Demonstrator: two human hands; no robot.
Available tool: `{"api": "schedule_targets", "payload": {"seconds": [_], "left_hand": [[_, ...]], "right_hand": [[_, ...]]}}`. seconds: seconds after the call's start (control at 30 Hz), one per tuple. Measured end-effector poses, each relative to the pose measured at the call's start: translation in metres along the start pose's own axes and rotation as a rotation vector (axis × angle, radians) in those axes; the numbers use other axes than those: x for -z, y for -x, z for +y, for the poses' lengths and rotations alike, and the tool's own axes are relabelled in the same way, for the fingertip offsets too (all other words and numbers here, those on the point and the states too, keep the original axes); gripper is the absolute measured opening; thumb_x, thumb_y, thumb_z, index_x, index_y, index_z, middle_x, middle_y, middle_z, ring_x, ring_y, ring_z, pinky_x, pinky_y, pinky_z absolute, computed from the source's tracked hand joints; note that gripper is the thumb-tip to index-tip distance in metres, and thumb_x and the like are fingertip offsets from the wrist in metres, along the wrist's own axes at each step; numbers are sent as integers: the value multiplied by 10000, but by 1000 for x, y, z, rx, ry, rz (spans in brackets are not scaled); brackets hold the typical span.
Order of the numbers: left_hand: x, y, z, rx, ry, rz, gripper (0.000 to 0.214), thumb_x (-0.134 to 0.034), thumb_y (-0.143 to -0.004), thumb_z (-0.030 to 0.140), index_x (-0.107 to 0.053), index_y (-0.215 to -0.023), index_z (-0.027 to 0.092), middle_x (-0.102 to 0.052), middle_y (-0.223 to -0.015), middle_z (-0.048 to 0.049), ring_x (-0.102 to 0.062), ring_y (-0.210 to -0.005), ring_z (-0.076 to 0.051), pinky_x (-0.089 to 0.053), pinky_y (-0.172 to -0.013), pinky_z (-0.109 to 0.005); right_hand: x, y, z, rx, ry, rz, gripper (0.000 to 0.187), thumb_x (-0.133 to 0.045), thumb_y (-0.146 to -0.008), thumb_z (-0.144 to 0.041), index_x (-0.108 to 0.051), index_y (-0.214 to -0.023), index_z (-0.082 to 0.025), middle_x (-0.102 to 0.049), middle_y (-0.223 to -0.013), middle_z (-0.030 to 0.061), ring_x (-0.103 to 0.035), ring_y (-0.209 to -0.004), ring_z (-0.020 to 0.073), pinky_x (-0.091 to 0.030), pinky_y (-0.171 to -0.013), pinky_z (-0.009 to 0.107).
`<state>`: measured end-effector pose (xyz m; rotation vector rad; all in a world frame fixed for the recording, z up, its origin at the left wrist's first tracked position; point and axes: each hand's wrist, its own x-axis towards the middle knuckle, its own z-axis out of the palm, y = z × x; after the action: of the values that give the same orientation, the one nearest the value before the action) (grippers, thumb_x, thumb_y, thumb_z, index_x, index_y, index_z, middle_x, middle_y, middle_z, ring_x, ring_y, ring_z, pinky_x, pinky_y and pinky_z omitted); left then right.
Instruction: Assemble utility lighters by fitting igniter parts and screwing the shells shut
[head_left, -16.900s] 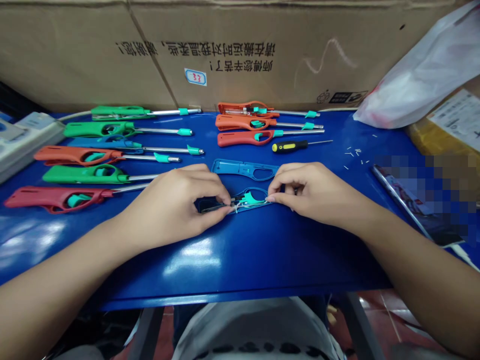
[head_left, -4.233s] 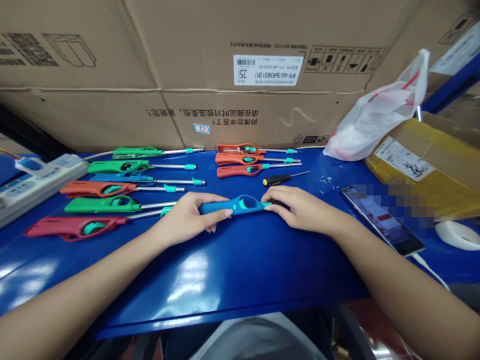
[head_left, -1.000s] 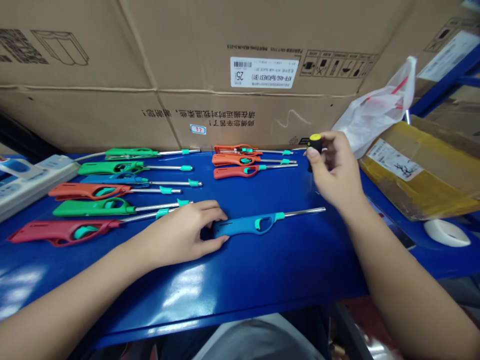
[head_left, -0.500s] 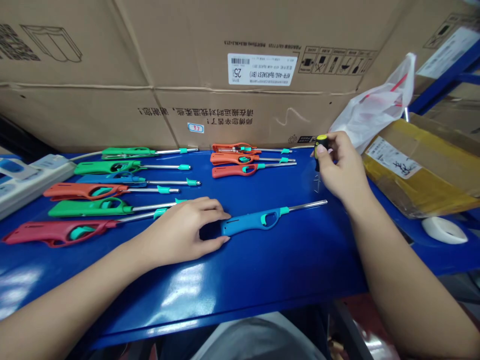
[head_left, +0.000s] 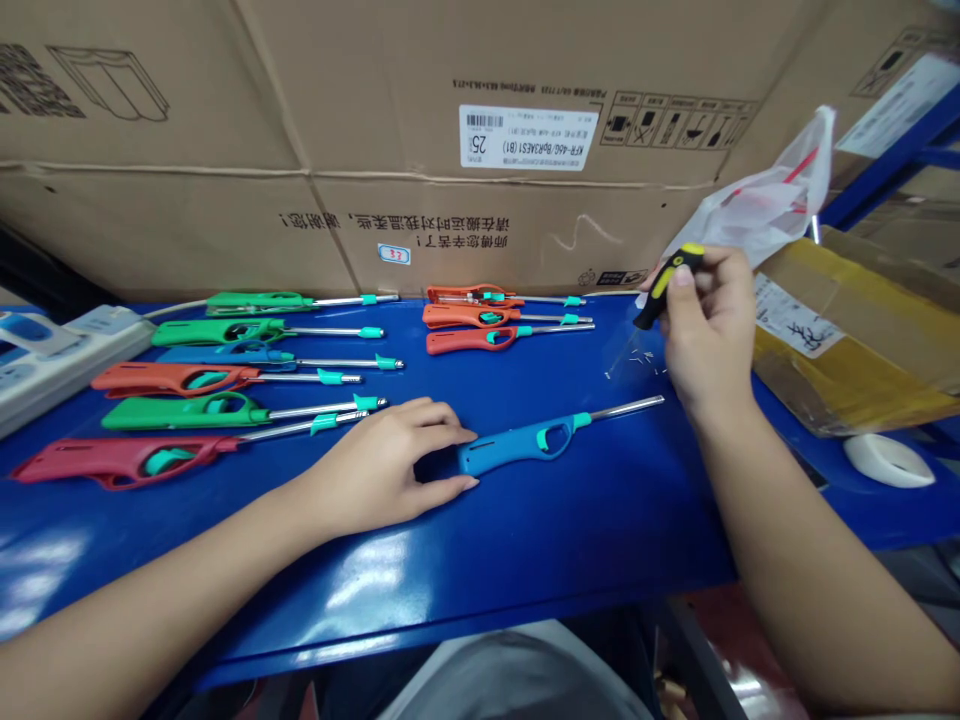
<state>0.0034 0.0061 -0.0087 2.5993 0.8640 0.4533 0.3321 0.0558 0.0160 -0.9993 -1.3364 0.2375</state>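
My left hand [head_left: 401, 465] holds the rear end of a blue gas lighter [head_left: 517, 445] between thumb and fingers. The lighter lies on the blue table, its metal nozzle pointing right. Raised above the table, my right hand [head_left: 709, 335] is closed around the black and yellow handle of a screwdriver [head_left: 670, 285]. Its thin shaft slants down to the left and shows only faintly. Several tiny screws [head_left: 641, 357] are scattered under the screwdriver.
Several lighters, among them a red one [head_left: 135, 458] and a green one [head_left: 184, 411], lie at left. Orange-red lighters [head_left: 472, 341] lie at the back. A power strip [head_left: 75, 365] stands far left, a yellow-taped carton [head_left: 855, 350] and white tape roll [head_left: 889, 460] at right. Large cardboard [head_left: 405, 200] walls the back.
The blue lighter has slid slightly right with my left hand. My right hand has moved a little right, and the screwdriver has gone from upright to tilted, uncovering the tiny screws.
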Motion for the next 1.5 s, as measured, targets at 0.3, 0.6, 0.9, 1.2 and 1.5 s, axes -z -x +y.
{"api": "schedule_targets", "payload": {"seconds": [0.3, 0.6, 0.9, 1.2, 1.5], "left_hand": [[-22, -5, 5, 25, 182, 103, 413, -728, -911, 421, -703, -1260, 201, -682, -1141, -89, -636, -1050, -231, -515, -979, -382], [-9, -4, 17, 220, 605, 271, 335, -756, -882, 355, -732, -1170, 186, -750, -1031, -45, -665, -851, -148, -538, -767, -274], [-16, -4, 15, 320, 660, 303, 248, -721, -902, 349, -771, -1070, 175, -796, -1029, -62, -711, -861, -171, -588, -740, -272], [-12, -7, 13, 332, 615, 316, 175, -732, -902, 338, -805, -947, 185, -790, -923, -42, -697, -796, -158, -538, -674, -247], [-10, -3, 9, 163, 404, 354, 110, -704, -926, 242, -794, -950, 185, -756, -922, -49, -686, -805, -145, -539, -729, -251]], "right_hand": [[-40, 24, -70, -378, -483, -207, 331, -709, -877, -508, -497, -910, -255, -711, -804, -6, -496, -410, 99, -332, -339, 237], [-64, 40, -75, -604, -675, -277, 255, -649, -842, -435, -515, -954, -250, -674, -762, -18, -435, -381, 92, -260, -343, 232], [-63, 42, -44, -710, -656, -236, 278, -689, -765, -372, -511, -943, -254, -654, -743, -36, -392, -364, 84, -218, -342, 228], [-66, 44, -47, -784, -672, -250, 187, -640, -808, -334, -525, -922, -243, -663, -733, -21, -390, -368, 89, -233, -345, 231], [-62, 46, -50, -685, -682, -258, 202, -651, -809, -328, -514, -934, -250, -658, -754, -26, -412, -365, 88, -252, -343, 232]]}}
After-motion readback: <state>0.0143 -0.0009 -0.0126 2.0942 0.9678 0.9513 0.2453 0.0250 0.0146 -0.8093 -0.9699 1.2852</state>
